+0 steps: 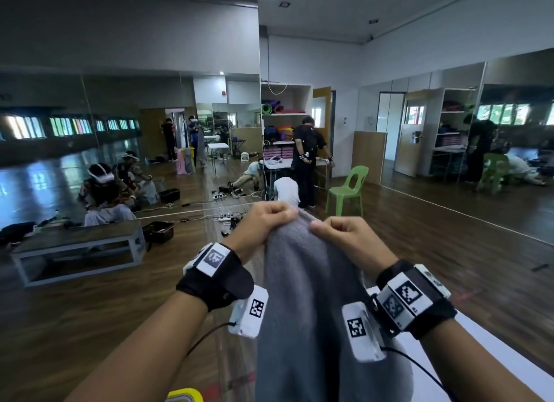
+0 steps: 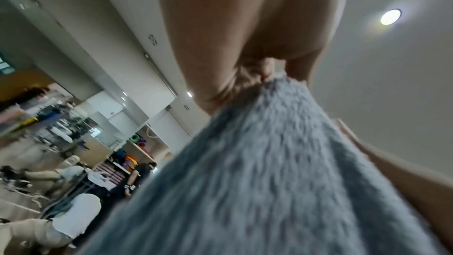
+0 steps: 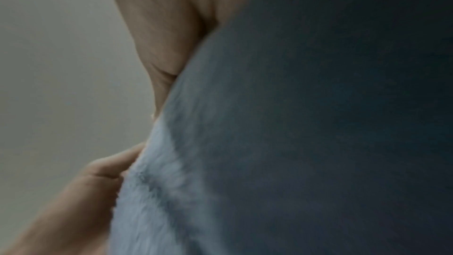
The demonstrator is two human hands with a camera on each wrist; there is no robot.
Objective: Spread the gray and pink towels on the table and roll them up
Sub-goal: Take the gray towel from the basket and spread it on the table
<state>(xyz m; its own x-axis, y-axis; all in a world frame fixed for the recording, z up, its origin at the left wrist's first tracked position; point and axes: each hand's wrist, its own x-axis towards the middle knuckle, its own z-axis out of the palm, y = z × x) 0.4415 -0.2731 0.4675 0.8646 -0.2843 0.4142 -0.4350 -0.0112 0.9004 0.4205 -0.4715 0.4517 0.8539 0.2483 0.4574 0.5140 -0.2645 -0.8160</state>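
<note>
A fluffy gray towel (image 1: 302,296) hangs in the air in front of me, held up by its top edge. My left hand (image 1: 269,218) pinches the top at the left and my right hand (image 1: 338,230) pinches it close beside, both with curled fingers. The towel drapes down between my forearms and bunches at the bottom of the head view. Up close, the gray towel (image 2: 257,172) fills the left wrist view under my left hand (image 2: 255,69). The right wrist view shows the gray towel (image 3: 294,123) against my right hand (image 3: 166,36). No pink towel is in sight.
A white table (image 1: 467,350) edge shows at the lower right under the towel. A low grey bench (image 1: 78,248) stands on the wooden floor to the left, a green chair (image 1: 347,188) ahead. Several people work farther back near shelves. Something yellow (image 1: 184,395) sits at the bottom edge.
</note>
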